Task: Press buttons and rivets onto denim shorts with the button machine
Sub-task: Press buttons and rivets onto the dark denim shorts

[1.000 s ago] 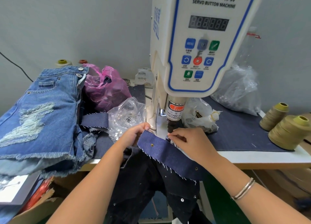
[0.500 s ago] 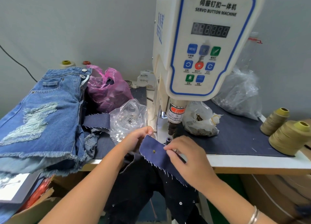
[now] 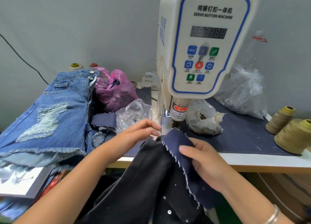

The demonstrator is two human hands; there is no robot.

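Dark-blue denim strip w/ white-stitched edge (image 3: 181, 148) has come off the die under the white servo button machine (image 3: 202, 43) & now sits lower, just in front of it. Right hand (image 3: 204, 163) pinches the strip, thumb on top. Left hand (image 3: 134, 136) has let go: fingers loosely extended near the machine base, holding nothing. Black denim shorts (image 3: 148, 181) hang below the table edge.

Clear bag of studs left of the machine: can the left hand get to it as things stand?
Probably yes. The left hand holds nothing and hovers right beside the clear bag, nothing between them.
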